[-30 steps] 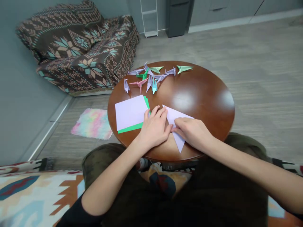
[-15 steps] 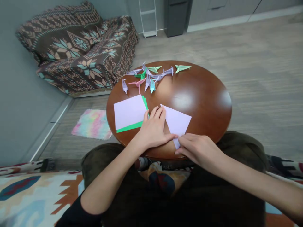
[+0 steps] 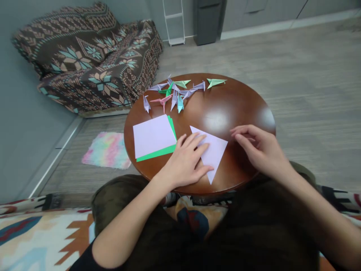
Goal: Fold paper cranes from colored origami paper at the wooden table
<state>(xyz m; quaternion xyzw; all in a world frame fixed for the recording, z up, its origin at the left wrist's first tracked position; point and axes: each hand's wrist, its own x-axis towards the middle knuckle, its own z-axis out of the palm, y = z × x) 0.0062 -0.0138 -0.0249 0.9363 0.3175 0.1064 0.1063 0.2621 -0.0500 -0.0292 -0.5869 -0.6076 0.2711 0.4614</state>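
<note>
a: what's in the rm?

b: grey wood-look floor [image 3: 282, 94], brown patterned throw [image 3: 84, 64] heaped in the corner, pastel tie-dye cloth [image 3: 106, 150] on the floor just beside the table.

a: & the table?

b: round polished brown wood table [image 3: 225, 101] right in front of the person, w/ paper all over the near & far sides.

a: hands?

b: left hand [image 3: 184, 162] lies flat, fingers spread, pressing on a lilac paper sheet [image 3: 214, 150] turned corner-on, near the table's front edge. not gripping, just pressing. right hand [image 3: 261, 150] is well apart from it, raised over the table's right side, fingers loosely curled, holding nothing.

a: other paper?

b: to the left, a lilac square sheet [image 3: 152, 135] sits on a green square sheet [image 3: 158, 154], green showing along 2 edges. left hand's just beside them.

a: far side?

b: cluster of small folded paper cranes [image 3: 175, 94] in lilac, green, teal, w/ a mint green crane [image 3: 216, 82] a bit off to the right & a pink crane [image 3: 161, 100] at the front.
</note>
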